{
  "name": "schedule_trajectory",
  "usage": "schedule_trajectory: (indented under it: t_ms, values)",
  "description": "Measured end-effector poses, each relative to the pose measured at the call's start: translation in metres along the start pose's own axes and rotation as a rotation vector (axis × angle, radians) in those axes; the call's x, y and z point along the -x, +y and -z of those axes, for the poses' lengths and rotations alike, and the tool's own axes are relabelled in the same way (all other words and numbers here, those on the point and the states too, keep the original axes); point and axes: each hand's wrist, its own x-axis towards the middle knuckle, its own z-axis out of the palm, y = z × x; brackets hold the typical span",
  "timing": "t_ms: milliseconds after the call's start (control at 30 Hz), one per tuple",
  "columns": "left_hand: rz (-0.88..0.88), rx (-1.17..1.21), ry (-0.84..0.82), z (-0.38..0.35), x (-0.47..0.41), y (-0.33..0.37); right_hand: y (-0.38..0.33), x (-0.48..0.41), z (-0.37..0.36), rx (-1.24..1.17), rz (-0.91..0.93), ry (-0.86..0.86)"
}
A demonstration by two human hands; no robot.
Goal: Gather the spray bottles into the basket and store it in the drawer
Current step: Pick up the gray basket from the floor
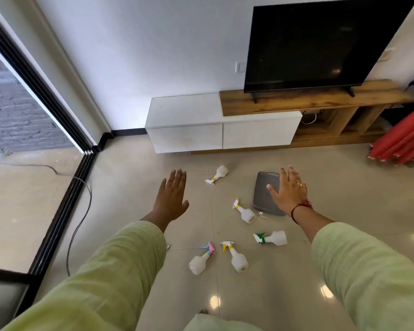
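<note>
Glossy tiled floor (153, 177); white plastic spray bottles (237, 258) scattered; left hand (172, 197), right hand (288, 192) spread flat, empty.

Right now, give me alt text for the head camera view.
Five white spray bottles lie scattered on a tiled floor beside a grey basket. The left hand and right hand reach forward, open and empty, toward a white drawer cabinet.

I can read no text, label, brand or number anywhere here; the white plastic spray bottles (239, 258) look unmarked.
</note>
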Motion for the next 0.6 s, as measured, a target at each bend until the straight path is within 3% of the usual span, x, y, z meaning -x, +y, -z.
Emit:
schedule_trajectory:
  t_ms: [233,600]
  values:
    - [-0.001,-0.028,-0.063,-0.003,-0.027,-0.005,-0.002,-0.022,-0.017,-0.007,0.001,-0.035]
    - [-0.048,0.028,-0.083,-0.002,-0.155,0.008,0.008,-0.118,-0.018,0.0,-0.058,-0.052]
